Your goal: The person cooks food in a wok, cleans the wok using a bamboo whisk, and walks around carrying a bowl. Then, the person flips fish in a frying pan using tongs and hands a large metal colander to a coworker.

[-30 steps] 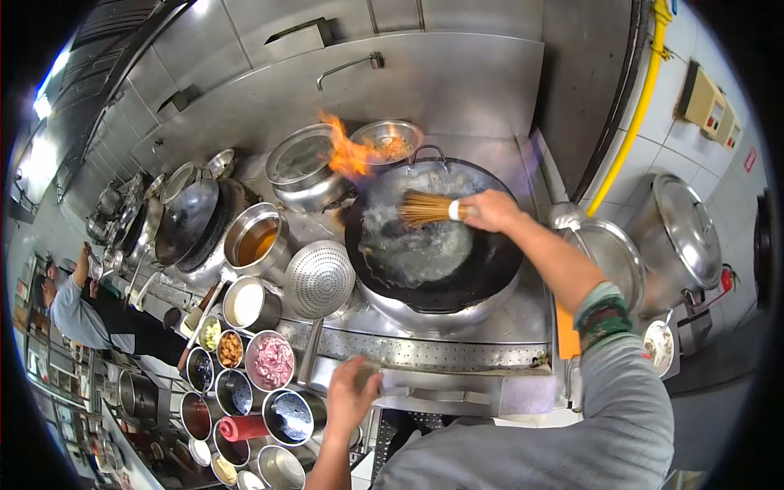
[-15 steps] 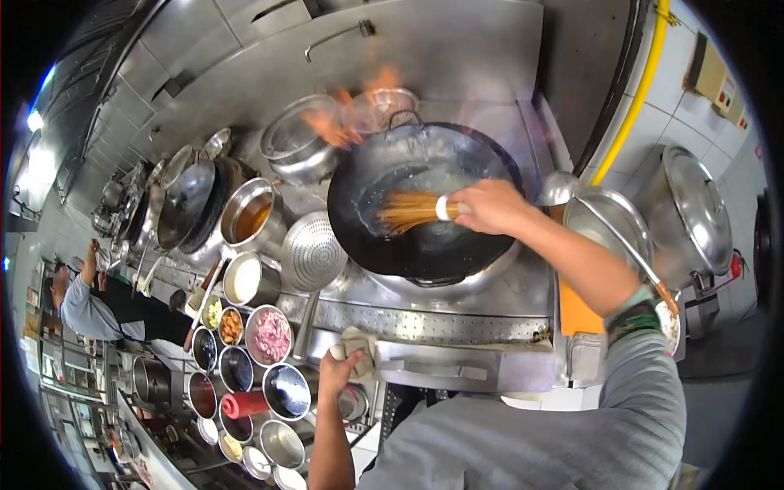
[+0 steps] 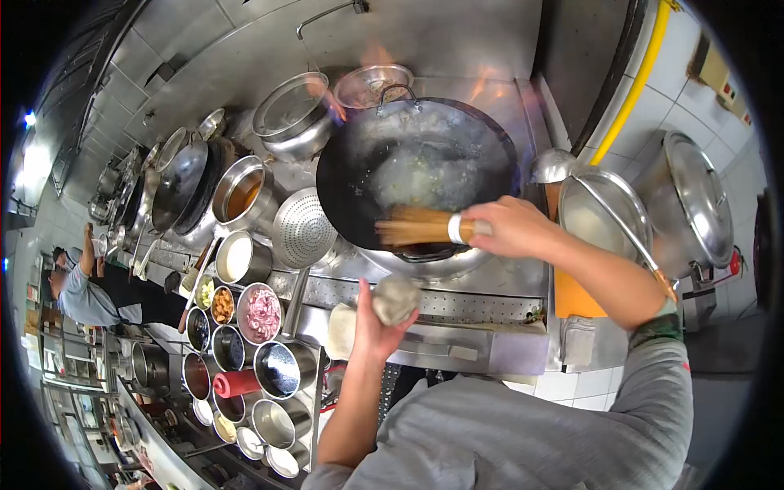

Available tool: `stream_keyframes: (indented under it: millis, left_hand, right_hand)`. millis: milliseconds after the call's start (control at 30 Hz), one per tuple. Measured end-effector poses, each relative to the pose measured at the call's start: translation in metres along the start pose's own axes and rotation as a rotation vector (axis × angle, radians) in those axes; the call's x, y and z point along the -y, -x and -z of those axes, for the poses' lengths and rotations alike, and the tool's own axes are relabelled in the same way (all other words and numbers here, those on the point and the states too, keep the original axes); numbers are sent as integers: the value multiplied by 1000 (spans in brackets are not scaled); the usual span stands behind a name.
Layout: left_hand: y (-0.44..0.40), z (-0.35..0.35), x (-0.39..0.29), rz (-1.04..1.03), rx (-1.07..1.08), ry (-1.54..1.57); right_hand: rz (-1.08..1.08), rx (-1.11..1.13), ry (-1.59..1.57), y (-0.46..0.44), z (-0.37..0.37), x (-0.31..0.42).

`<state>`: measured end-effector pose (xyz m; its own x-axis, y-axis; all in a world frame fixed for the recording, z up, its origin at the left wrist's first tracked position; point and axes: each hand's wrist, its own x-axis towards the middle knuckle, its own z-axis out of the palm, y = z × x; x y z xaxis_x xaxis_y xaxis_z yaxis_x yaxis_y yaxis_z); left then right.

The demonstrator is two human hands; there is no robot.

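My right hand (image 3: 513,227) is closed round the white-banded end of a bamboo brush (image 3: 416,229). Its bristles lie at the near side of a large black wok (image 3: 343,175), where cloudy, foamy water (image 3: 429,178) moves about. My left hand (image 3: 380,327) is raised in front of the stove edge, its fingers round a folded greyish cloth (image 3: 396,299). Beside that hand, a second pale cloth (image 3: 341,331) rests on the stove's front edge.
A perforated strainer (image 3: 304,229) and a pot of brown liquid (image 3: 242,196) stand left of the wok. Ingredient containers, one with pink meat (image 3: 261,314), fill the lower left. A ladle (image 3: 555,166) lies right. Flames (image 3: 482,86) rise behind the wok. Another person (image 3: 82,290) stands far left.
The brush has moved from the middle of the wok to its near side. My left hand has risen from the stove edge with the cloth. The view has shifted.
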<state>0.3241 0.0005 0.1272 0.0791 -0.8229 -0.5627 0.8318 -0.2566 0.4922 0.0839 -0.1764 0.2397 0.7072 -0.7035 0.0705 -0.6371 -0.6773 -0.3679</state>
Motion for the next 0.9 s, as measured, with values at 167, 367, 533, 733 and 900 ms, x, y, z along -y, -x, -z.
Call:
stream_keyframes:
  millis: [167, 367, 533, 733, 900]
  left_hand:
    - [-19, -48, -10, 92, 68, -103]
    - [-47, -61, -7, 115, 119, -280]
    - [-70, -65, -11, 261, 47, -115]
    - [-36, -25, -12, 124, 183, -50]
    - [-24, -29, -46, 229, 150, 25]
  right_hand:
    - [-54, 81, 80, -2, 58, -3]
    - [-160, 138, 186, -11, 49, -10]
    - [-183, 207, 226, 13, 68, -12]
    - [-202, -270, 104, 48, 95, -5]
    - [-398, -347, -236, 95, 130, 4]
